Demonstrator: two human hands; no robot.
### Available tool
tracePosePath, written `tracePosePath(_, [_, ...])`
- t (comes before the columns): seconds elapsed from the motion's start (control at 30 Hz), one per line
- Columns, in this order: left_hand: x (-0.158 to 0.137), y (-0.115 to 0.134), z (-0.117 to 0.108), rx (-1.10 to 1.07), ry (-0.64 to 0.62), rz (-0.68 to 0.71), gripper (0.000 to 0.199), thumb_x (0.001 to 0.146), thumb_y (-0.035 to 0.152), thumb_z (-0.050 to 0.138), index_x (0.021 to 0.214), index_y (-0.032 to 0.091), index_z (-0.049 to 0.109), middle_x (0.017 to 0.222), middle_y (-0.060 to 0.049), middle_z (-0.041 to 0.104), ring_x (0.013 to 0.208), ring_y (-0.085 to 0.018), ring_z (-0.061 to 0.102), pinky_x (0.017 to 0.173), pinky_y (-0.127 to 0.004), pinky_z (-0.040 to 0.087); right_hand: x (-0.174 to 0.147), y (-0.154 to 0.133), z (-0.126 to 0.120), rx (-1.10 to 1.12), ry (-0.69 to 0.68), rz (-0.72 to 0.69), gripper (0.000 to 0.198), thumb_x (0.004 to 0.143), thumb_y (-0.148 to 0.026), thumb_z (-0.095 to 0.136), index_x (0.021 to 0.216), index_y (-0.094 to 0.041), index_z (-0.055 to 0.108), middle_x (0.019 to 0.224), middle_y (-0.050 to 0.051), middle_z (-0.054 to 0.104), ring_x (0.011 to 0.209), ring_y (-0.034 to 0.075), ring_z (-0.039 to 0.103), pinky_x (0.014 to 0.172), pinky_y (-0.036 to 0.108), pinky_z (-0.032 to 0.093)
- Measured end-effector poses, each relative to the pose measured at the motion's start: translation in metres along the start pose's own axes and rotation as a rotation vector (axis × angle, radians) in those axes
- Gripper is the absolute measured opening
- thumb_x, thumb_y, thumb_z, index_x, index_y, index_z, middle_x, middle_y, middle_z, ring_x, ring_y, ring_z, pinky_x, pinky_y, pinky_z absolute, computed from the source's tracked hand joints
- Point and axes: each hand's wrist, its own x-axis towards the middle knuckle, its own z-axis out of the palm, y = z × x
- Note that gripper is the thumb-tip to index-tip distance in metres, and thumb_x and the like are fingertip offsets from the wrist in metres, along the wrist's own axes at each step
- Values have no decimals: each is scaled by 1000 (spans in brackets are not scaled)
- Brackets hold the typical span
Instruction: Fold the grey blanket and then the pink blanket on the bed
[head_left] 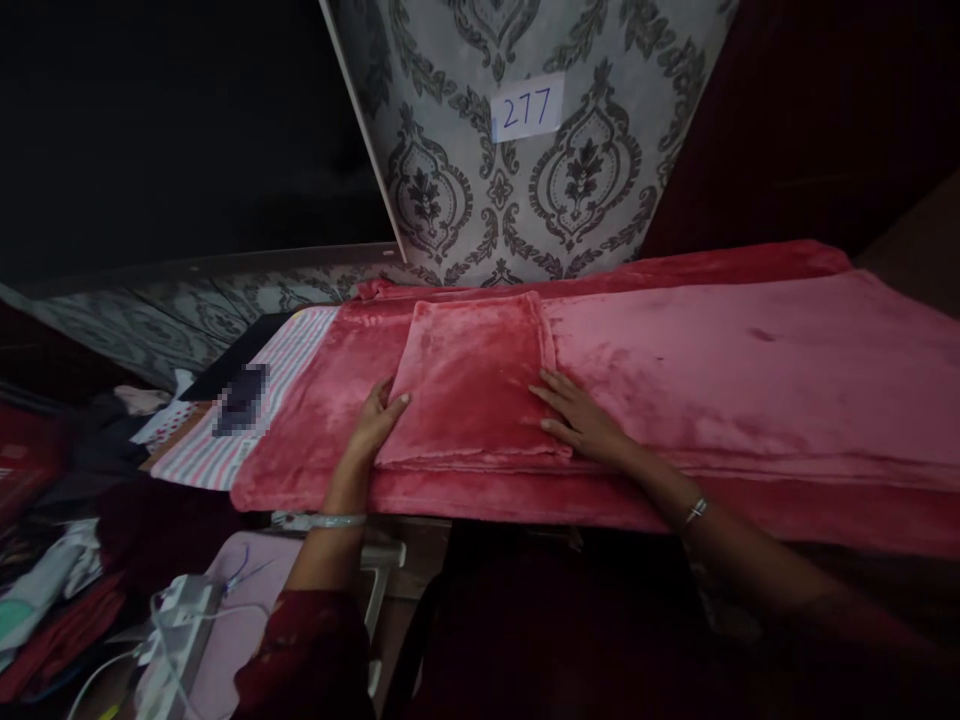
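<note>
A red plush cloth (472, 380), folded into a neat rectangle, lies on a larger pinkish-red plush blanket (750, 370) spread along the table. My left hand (375, 418) rests at the folded cloth's left edge, thumb lying on top and fingers stretched along the side. On the opposite edge lies my right hand (577, 412), its fingers spread over the cloth's right side and the blanket. Neither hand grips anything that I can see.
A striped cloth (292, 350) with a blurred dark object (241, 400) on it lies at the table's left end. Behind are a dark screen (187, 130) and patterned wallpaper with a paper marked 277 (527, 107). At lower left, a power strip (180, 640) with cables sits on a pink surface.
</note>
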Motion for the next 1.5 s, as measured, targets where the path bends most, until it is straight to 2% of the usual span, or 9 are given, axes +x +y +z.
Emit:
tracePosePath(0.17, [-29, 3, -11, -36, 21, -41, 79, 75, 36, 82, 145, 19, 50, 139, -15, 61, 136, -31, 53, 112, -44, 45, -26, -16, -9, 67, 139, 158, 63, 100, -49, 42, 151, -14, 47, 143, 18, 57, 130, 35, 53, 109, 53, 41])
tracePosePath(0.33, [-44, -1, -13, -41, 39, -67, 83, 77, 37, 80, 149, 18, 46, 142, -15, 58, 142, -32, 46, 117, -45, 40, -25, -38, -20, 105, 156, 208, 60, 97, -40, 47, 150, -12, 49, 115, 16, 71, 105, 31, 64, 96, 46, 48])
tracePosePath(0.53, [-46, -6, -9, -55, 87, -43, 81, 73, 44, 81, 144, 17, 51, 147, -15, 55, 144, -32, 43, 120, -45, 36, -18, -39, -19, 348, 134, 293, 68, 88, -36, 55, 152, -13, 44, 90, 6, 68, 75, 21, 62, 72, 35, 51])
tracePosePath(0.77, [-47, -11, -11, 23, 59, -12, 82, 74, 46, 78, 147, 22, 47, 154, -12, 49, 148, -32, 37, 121, -46, 34, -17, -38, -17, 478, 43, 316, 79, 83, -34, 64, 156, -17, 39, 61, -4, 53, 56, 17, 51, 54, 27, 39])
tracePosePath(1.0, [-48, -19, -16, 101, -34, 131, 84, 75, 42, 74, 150, 22, 42, 161, -11, 39, 152, -29, 30, 124, -46, 26, -21, -47, -15, 395, 28, 318, 62, 81, -19, 55, 142, -14, 58, 74, 1, 63, 60, 15, 53, 60, 27, 43])
tracePosePath(1.13, [-48, -16, -28, 179, -78, 106, 81, 77, 45, 71, 149, 22, 43, 157, -13, 44, 146, -30, 41, 118, -46, 39, -22, -42, -28, 312, -91, 280, 59, 85, -25, 57, 143, -14, 58, 78, 3, 69, 67, 18, 61, 63, 28, 46])
tracePosePath(1.27, [-36, 7, -31, 431, 112, 177, 77, 79, 50, 67, 145, 14, 48, 140, -21, 58, 123, -35, 62, 103, -54, 51, -5, -44, -46, 137, 73, 199, 41, 93, -32, 50, 127, -19, 69, 108, 11, 73, 99, 25, 67, 88, 37, 51])
tracePosePath(1.37, [-30, 31, -8, 610, 235, 411, 69, 86, 49, 60, 144, 12, 51, 143, -23, 55, 134, -38, 52, 113, -56, 41, 16, -56, -44, 48, 198, 110, 59, 93, -41, 53, 147, -15, 52, 142, 18, 57, 133, 32, 51, 110, 48, 42])
tracePosePath(1.5, [-40, 38, 36, 840, 47, 518, 82, 86, 58, 62, 152, 15, 43, 161, -23, 34, 151, -41, 25, 120, -64, 22, 25, -67, -17, -35, 79, 115, 92, 86, -57, 62, 160, -15, 28, 166, 18, 20, 154, 37, 13, 121, 58, 22])
